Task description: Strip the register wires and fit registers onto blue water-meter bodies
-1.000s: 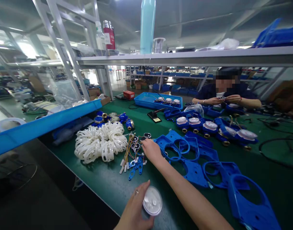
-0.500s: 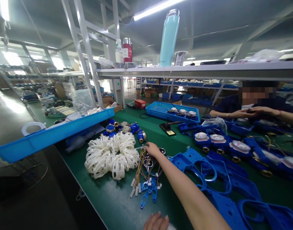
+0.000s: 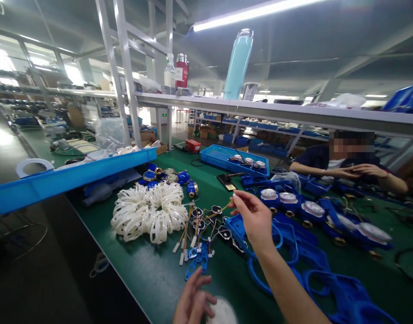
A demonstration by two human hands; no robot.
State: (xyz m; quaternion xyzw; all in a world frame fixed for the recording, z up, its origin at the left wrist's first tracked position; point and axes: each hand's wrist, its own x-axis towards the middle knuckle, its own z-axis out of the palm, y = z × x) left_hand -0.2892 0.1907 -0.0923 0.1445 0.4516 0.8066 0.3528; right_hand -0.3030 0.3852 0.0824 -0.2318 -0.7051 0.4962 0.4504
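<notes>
My right hand is raised over the bench, thumb and fingers pinched on the end of a thin cable with yellow wire. That cable runs down towards small dark circuit boards lying in a tangle of wires with white connectors. Blue plastic brackets lie just below the tangle. At the bottom edge my left hand has its fingers spread, beside a round white part that is partly cut off. Whether the fingers touch that part I cannot tell.
White plastic rings form a heap on the left. Behind them lie blue meter bodies with brass fittings. Blue housings cover the right side. A long blue tray juts over the left edge. Another person works across the bench.
My right hand has lifted from the wire tangle and moved right with a cable end. My left hand has come further into view, fingers spreading. The whole view has shifted slightly.
</notes>
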